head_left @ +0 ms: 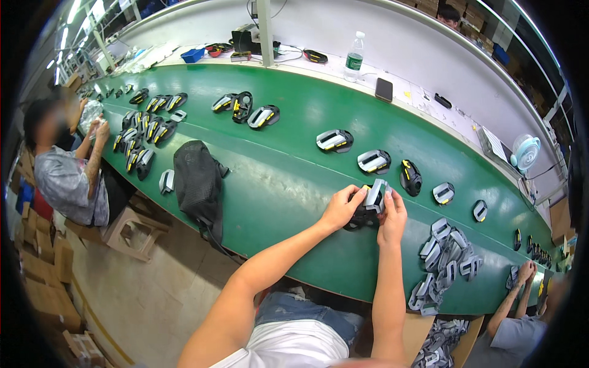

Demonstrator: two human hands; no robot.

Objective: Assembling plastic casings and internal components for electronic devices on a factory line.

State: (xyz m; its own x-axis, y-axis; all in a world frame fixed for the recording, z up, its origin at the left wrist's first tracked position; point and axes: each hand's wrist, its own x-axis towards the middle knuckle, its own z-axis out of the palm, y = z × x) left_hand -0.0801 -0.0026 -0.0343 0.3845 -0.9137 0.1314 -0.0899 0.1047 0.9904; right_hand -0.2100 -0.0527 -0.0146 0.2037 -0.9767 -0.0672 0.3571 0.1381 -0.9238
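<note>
Over the green bench, my left hand [341, 208] is closed at the left side of a black plastic base with a yellow piece [362, 221], partly hidden by my fingers. My right hand [392, 219] grips a grey plastic cover [375, 195], tilted against the base. Just beyond lie grey-and-black assembled parts [374, 162], and one black part with yellow marks [410, 178]. To the right of my right forearm sits a pile of loose grey covers [448, 251].
A black bag [199, 187] lies on the bench [270, 227] at left. Co-workers sit at both ends. Beyond are a water bottle [354, 58], a phone [384, 89] and a small fan [526, 152]. A box of grey parts [438, 343] stands below the near edge.
</note>
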